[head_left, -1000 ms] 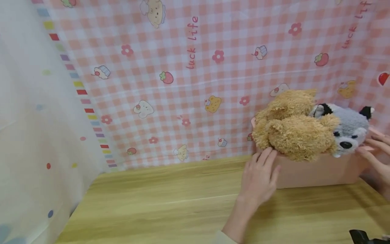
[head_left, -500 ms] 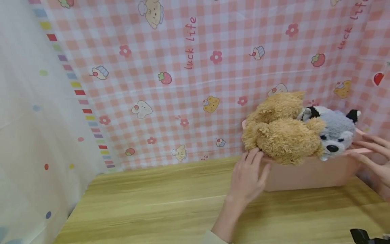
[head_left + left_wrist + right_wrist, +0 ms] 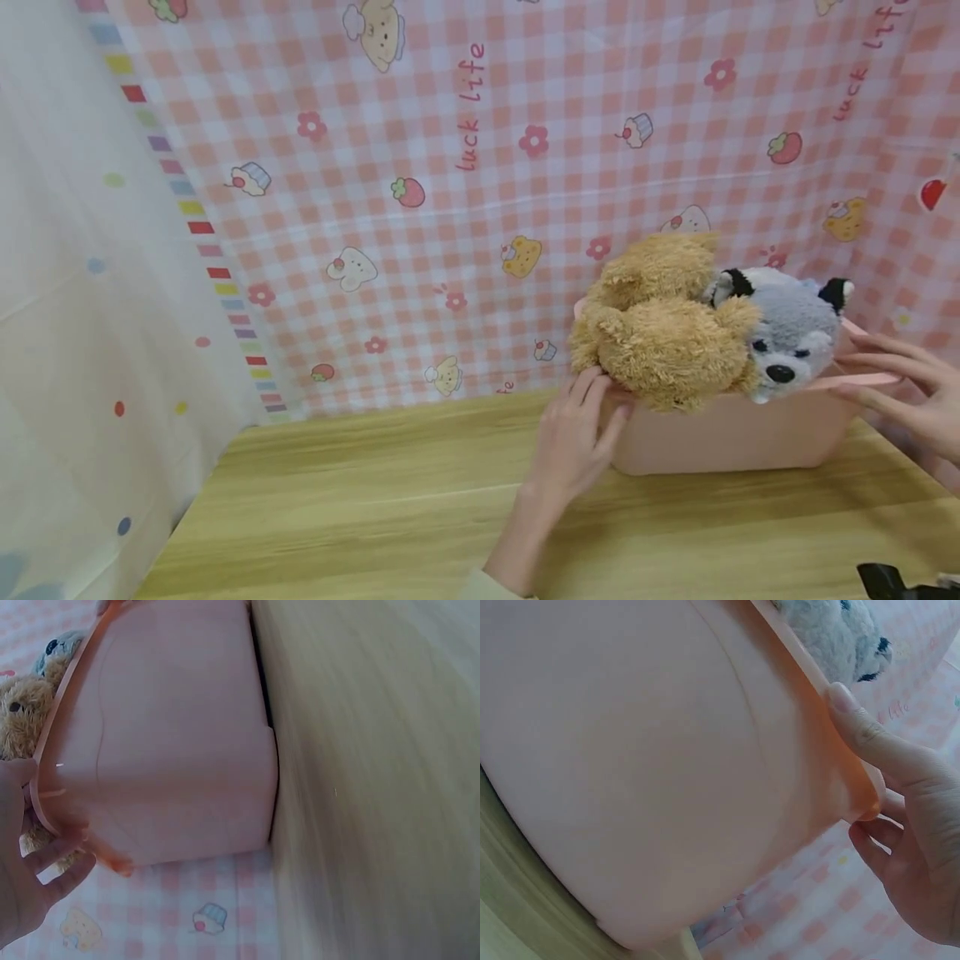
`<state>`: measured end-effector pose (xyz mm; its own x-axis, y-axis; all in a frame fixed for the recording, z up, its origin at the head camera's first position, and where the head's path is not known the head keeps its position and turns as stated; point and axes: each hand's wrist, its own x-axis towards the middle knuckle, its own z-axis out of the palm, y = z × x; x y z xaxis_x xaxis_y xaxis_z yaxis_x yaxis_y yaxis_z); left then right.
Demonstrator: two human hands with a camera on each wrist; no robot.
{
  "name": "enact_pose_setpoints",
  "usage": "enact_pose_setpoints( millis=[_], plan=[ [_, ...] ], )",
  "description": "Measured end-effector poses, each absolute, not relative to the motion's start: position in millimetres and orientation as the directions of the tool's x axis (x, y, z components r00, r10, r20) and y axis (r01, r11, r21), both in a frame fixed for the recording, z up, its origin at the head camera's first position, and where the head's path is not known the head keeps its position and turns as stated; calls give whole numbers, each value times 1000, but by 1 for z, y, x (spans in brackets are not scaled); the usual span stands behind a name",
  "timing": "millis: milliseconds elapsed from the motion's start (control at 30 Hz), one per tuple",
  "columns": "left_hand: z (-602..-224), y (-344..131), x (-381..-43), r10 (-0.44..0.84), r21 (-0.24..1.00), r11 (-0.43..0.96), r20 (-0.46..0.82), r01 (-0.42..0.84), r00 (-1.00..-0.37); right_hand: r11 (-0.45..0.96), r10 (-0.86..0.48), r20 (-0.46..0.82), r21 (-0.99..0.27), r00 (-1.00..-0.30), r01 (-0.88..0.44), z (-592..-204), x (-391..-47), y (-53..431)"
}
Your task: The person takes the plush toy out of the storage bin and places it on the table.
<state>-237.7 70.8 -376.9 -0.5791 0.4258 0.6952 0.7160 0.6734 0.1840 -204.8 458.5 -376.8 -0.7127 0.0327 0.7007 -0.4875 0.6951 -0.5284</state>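
A pink plastic storage bin (image 3: 720, 437) stands on the wooden table at the right of the head view. Shaggy tan plush (image 3: 667, 350) bulges over its rim in two lumps; whether that is one toy or two I cannot tell. Beside it a grey-and-white plush animal (image 3: 802, 321) with black-and-white ears and a black nose faces forward. My left hand (image 3: 570, 442) grips the bin's left end at the rim. At the other end my right hand (image 3: 911, 396) holds the rim, its thumb (image 3: 877, 742) along the front edge and its fingers beneath the lip.
Pink checked cloth (image 3: 450, 208) hangs directly behind the bin and round the right side. A pale dotted curtain (image 3: 97, 333) borders the left. Wooden tabletop (image 3: 360, 500) stretches left of the bin. A black object (image 3: 888, 581) pokes in at the lower right.
The bin has slid left along the table, with the plush toys in it. Both my hands have moved left with it, keeping hold of its ends.
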Motion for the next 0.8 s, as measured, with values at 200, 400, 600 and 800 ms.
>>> enact_pose_setpoints(
  millis=[200, 400, 600, 800],
  plan=[
    [-376, 48, -239, 423, 190, 669, 698, 718, -578, 722, 67, 535, -608, -842, -328, -371, -202, 440],
    [-377, 26, -240, 420, 217, 633, 710, 743, -565, 694, 105, 445, -673, -889, -255, -367, -207, 423],
    [-378, 5, -239, 413, 268, 585, 714, 765, -566, 748, 21, 499, -583, -866, -317, -364, -213, 413],
    [-378, -14, -238, 397, 284, 573, 724, 769, -564, 732, -50, 491, -575, -870, -366, -362, -218, 395]
  ],
)
